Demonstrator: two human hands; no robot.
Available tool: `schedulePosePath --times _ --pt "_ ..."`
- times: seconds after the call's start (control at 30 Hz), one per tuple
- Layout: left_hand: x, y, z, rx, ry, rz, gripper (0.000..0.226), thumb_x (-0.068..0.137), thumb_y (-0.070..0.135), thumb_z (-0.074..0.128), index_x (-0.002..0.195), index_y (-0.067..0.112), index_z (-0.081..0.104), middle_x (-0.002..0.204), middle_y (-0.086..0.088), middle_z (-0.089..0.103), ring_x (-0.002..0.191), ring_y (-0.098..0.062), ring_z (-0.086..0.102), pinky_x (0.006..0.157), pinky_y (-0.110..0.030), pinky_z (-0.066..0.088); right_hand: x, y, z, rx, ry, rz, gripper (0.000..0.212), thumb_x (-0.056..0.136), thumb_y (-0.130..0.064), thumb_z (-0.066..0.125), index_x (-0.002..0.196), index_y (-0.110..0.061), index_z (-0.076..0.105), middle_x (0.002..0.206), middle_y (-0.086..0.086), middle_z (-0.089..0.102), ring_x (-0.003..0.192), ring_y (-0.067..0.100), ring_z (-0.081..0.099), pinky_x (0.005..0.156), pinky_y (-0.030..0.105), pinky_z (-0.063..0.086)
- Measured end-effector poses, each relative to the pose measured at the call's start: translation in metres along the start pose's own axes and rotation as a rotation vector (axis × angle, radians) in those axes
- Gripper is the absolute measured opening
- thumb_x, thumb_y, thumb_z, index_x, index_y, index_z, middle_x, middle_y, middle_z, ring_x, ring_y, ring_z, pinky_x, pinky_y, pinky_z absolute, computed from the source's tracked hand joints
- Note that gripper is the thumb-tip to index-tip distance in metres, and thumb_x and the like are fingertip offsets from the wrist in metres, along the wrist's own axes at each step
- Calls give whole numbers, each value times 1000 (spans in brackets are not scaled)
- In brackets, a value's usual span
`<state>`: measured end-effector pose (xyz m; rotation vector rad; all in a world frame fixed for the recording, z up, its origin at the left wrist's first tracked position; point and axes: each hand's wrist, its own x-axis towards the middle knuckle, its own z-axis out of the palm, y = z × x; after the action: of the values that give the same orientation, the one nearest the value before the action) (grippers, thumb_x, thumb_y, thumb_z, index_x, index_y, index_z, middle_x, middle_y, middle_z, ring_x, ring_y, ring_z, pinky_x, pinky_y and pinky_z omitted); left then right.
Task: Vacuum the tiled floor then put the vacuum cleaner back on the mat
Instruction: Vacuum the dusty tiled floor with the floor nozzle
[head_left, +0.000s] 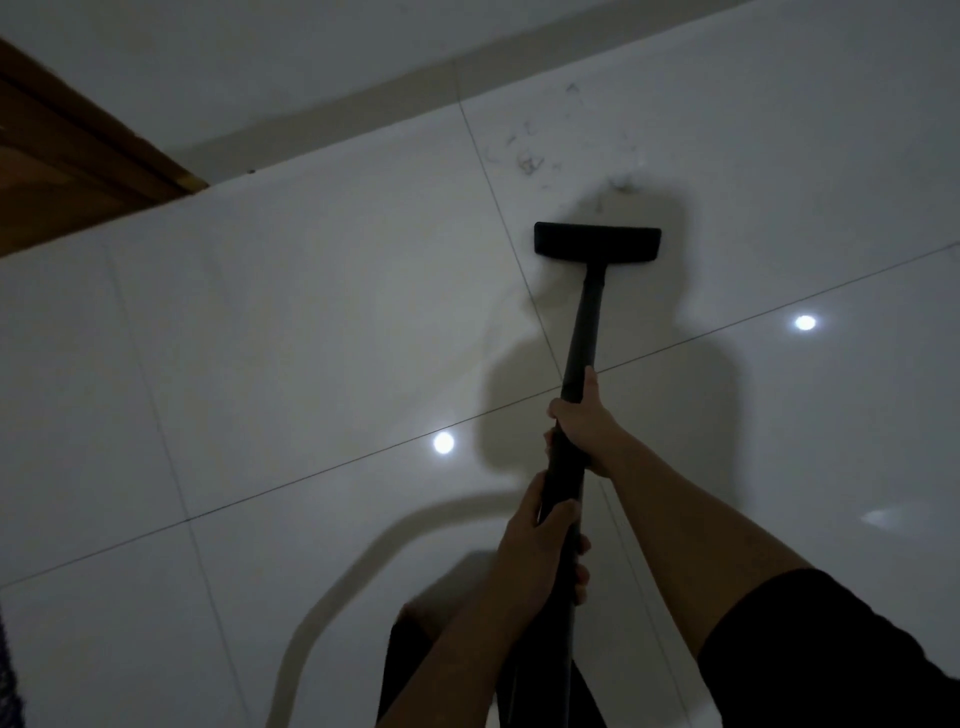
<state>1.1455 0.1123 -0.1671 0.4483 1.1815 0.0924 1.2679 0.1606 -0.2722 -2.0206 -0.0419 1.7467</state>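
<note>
Head view: the vacuum cleaner's long black rigid wand (584, 332) runs up the centre-right of the frame. It ends in a flat black rectangular floor nozzle (597, 243) that sits on the glossy white tiled floor (260, 338). Just above the nozzle, towards the upper right, lie scattered wisps of dark hair and dust (530, 161).

The right hand (584, 421) wraps the wand at mid-frame, fingers curled round it. The left hand (540, 540) grips it lower down, nearer the body.

The wand looks stiff and light, and probably smooth enough to twist in the palm, so two spaced holds on the tube suit steering it. The polished tile should let the nozzle glide easily.

A brown wooden door frame (78, 156) fills the upper left. No mat can be made out with certainty.
</note>
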Motion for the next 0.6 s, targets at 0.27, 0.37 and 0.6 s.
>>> schedulePosePath --times 0.27,0.37,0.6 --pt "17 17 0 -60 -3 -36 30 98 11 43 116 35 49 65 -12 49 38 -14 45 36 -20 40 15 -17 0 -28 37 11 85 96 -8 48 151 -42 -8 104 18 53 61 19 57 59 34 52" --pt "17 28 -12 -43 -20 -48 29 98 12 44 118 32 48 65 -12 50 35 -12 46 35 -18 41 18 -23 8 -12 36 19 86 96 -8 48 151 -42 -9 110 19 53 62 19 57 60 35 52" --pt "20 51 -38 -7 -3 -33 37 98 14 43 134 24 44 62 -8 49 37 -12 46 36 -19 41 25 -46 35 -14 45 18 85 96 -8 47 151 -43 -8 120 22 52 63 20 57 61 36 52"
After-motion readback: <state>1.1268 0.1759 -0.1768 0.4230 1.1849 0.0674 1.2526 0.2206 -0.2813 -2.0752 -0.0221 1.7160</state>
